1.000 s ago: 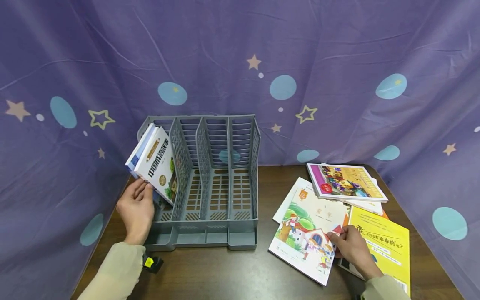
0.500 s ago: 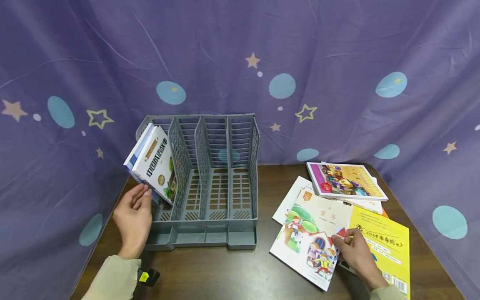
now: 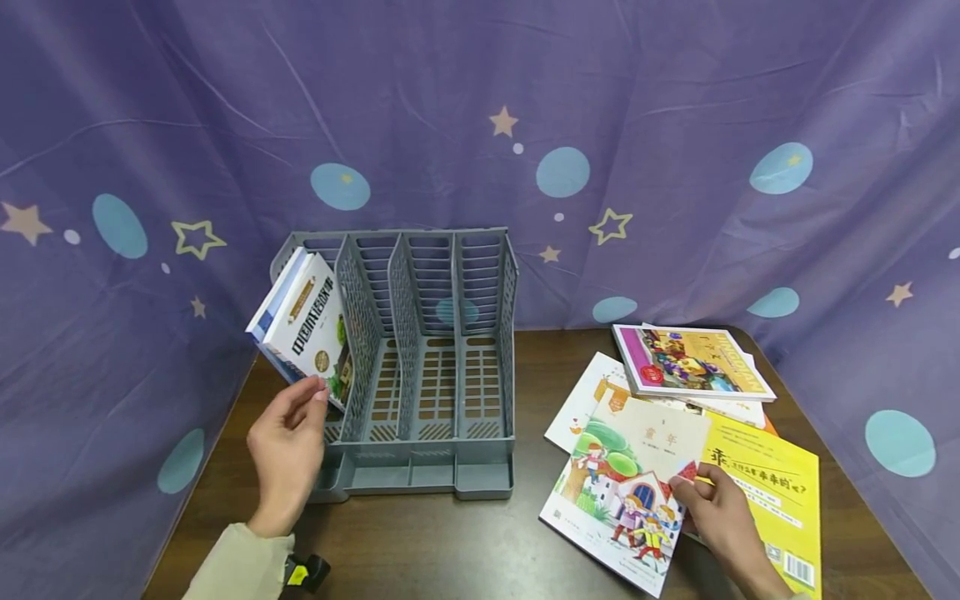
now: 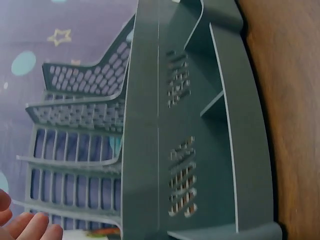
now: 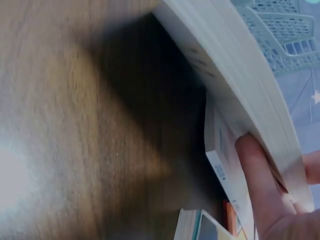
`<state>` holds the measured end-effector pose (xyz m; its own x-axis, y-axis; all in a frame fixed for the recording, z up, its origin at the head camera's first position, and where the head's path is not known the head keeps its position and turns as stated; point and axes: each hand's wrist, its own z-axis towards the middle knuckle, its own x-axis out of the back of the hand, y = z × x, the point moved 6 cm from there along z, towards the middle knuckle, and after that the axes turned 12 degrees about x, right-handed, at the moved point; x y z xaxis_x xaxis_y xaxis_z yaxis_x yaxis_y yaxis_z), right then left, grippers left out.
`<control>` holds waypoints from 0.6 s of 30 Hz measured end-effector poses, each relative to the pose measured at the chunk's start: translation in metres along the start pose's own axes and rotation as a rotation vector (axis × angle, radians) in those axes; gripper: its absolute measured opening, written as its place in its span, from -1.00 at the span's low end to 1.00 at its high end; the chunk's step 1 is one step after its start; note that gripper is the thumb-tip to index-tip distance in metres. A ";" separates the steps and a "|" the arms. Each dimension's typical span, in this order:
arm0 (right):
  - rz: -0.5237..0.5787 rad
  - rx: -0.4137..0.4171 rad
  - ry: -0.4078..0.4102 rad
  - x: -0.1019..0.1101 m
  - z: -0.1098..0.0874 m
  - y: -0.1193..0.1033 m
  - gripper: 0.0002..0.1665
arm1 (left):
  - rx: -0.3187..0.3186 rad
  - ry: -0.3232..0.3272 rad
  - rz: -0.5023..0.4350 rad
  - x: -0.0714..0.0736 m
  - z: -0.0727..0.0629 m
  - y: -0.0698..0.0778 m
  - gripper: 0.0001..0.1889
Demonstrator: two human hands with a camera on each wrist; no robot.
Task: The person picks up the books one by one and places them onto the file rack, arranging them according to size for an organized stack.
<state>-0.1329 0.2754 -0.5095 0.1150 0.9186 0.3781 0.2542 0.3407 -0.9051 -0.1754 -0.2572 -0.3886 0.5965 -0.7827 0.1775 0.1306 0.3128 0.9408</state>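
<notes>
My right hand [image 3: 722, 521] pinches a paperback book [image 3: 626, 492] by its right edge, thumb on the cover and fingers beneath. Its pale cover shows children and a red-roofed house. In the right wrist view, the book's thick page edge [image 5: 235, 75] tilts up off the table, fingers tucked under it. My left hand [image 3: 288, 450] hovers at the front of the grey file rack [image 3: 431, 454], fingers loosely bent and holding nothing. Just behind its fingertips, a white book [image 3: 311, 321] and a blue-and-white one [image 3: 276, 308] lean in the rack's leftmost compartment.
Beneath and beside the held book lie a yellow book [image 3: 780, 492] and a white one [image 3: 581, 404]. A purple-edged picture book [image 3: 690, 362] tops the pile behind. Purple curtain [image 3: 420, 108] surrounds the wooden table [image 3: 427, 550] at back and sides.
The right hand has lifted the pale book's right side and drawn it slightly right and toward me. The left hand has left the leaning books' lower edge and shifted right.
</notes>
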 end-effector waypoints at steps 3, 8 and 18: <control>0.024 0.018 0.011 0.000 -0.004 -0.004 -0.40 | -0.032 -0.039 0.019 -0.007 -0.008 0.008 -0.75; 0.049 0.022 0.020 -0.002 -0.009 -0.011 -0.43 | -0.097 -0.083 0.066 -0.017 -0.024 0.036 -0.78; 0.115 0.058 0.008 -0.004 -0.013 -0.027 -0.50 | -0.116 -0.181 0.073 -0.033 -0.035 0.024 -0.74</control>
<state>-0.1278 0.2602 -0.4844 0.1476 0.9507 0.2726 0.1834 0.2445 -0.9521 -0.1644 -0.2055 -0.3823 0.4573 -0.8363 0.3024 0.1889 0.4237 0.8859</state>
